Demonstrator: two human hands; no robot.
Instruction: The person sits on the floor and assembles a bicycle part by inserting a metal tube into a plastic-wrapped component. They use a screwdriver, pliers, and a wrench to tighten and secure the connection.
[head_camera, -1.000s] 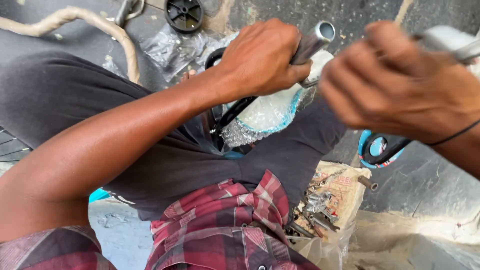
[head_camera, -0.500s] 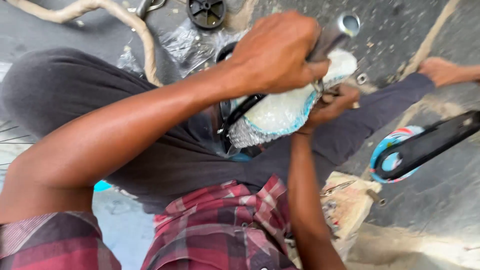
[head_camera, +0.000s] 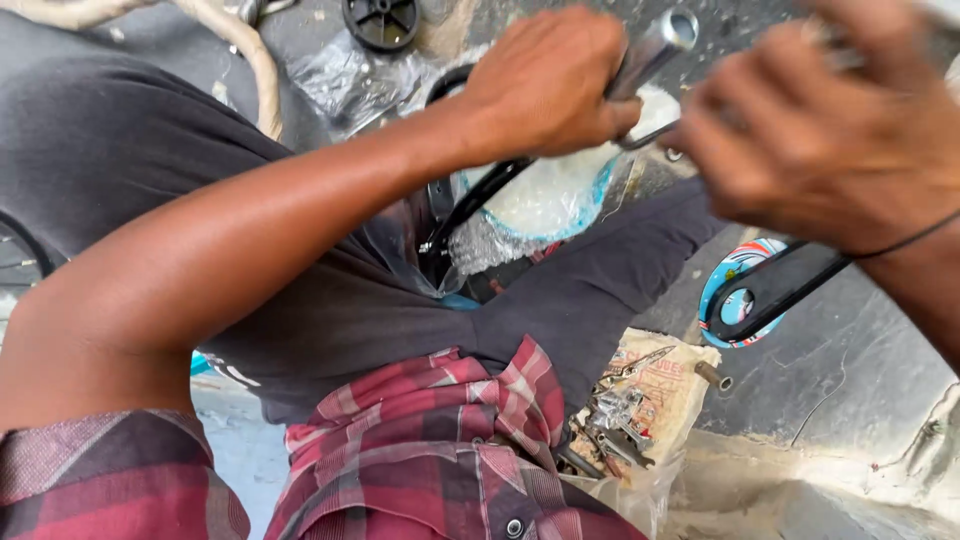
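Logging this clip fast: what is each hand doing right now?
Left hand: closed around the metal tube.
Right hand: blurred, fingers curled; what it holds cannot be told.

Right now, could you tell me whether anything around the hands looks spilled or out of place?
Yes: small metal tools and bolts lie scattered loose on a torn sack by the right knee, and one short metal sleeve has rolled to its edge. The right hand is too blurred to judge.

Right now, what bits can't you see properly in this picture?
Head view only:
- Right hand: blurred, so what it holds is unclear.
- Metal tube: mostly hidden inside the left hand.
- Plastic-wrapped part: wrapping hides it.
- Small tools on the paper: too small to name.
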